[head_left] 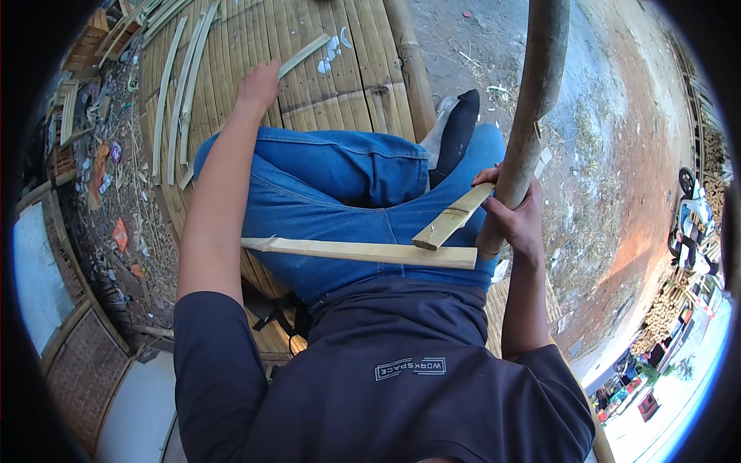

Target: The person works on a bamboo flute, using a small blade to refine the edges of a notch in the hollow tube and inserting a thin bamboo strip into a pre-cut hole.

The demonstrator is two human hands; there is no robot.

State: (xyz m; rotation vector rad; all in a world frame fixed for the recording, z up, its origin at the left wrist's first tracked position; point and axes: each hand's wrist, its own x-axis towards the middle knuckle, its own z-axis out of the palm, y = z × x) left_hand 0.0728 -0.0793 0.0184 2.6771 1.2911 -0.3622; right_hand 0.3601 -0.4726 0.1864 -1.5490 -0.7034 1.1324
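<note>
My left hand [260,83] reaches out over the bamboo platform [324,119], closed on the near end of a bamboo strip [303,55] lying there. Beside my right thigh, my right hand [515,210] wraps round the lower part of a thick, brownish bamboo pole [532,100]. The same hand grips a short split bamboo piece [455,217], which points back toward my waist. A long pale bamboo strip [363,250] rests across my lap, its right end beside the pole. Part of the right fingers is hidden behind the pole and the short piece.
Several bamboo strips [185,85] lie along the platform's left side. White scraps [332,54] sit at its far part. Littered ground [116,224] lies to the left, bare dirt [617,154] to the right. A motorbike [691,220] and stacked wood [664,316] stand far right.
</note>
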